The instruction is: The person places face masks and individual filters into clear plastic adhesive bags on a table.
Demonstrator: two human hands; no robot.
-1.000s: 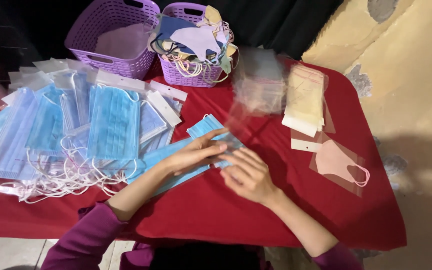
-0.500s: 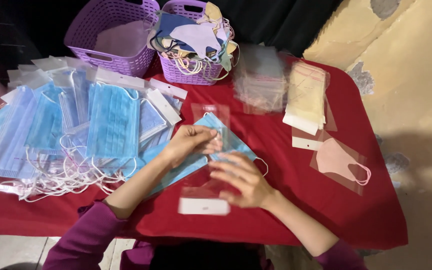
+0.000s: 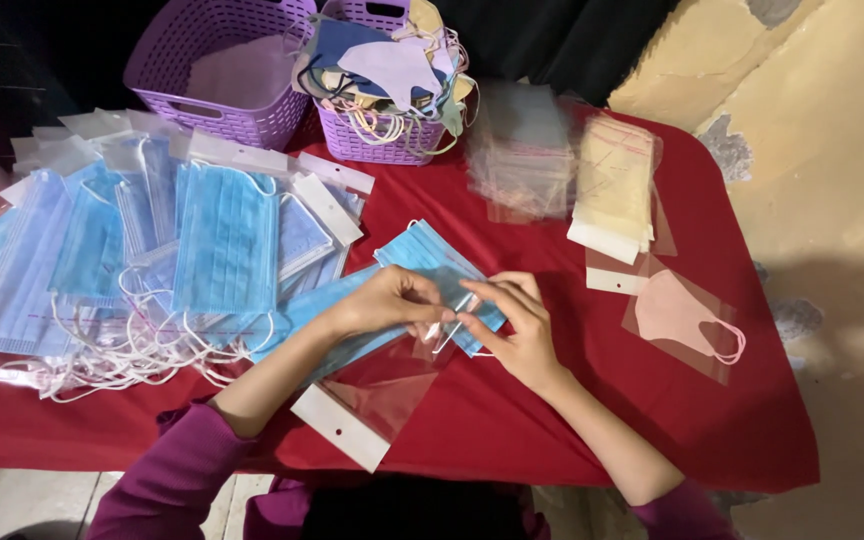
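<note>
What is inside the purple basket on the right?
The right purple basket is heaped with mixed face masks in navy, lilac, cream and pink, their ear loops spilling over the rim. Whatever lies underneath that heap is covered and cannot be seen.

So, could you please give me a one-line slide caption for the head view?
Both hands, left and right, pinch a blue face mask above a clear bag on the red table.

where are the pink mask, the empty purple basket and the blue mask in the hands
pink mask (image 3: pixel 674 312), head view, middle of its cloth panel
empty purple basket (image 3: pixel 214 112), head view, front wall
blue mask (image 3: pixel 422 255), head view, pleated part above the hands
</note>
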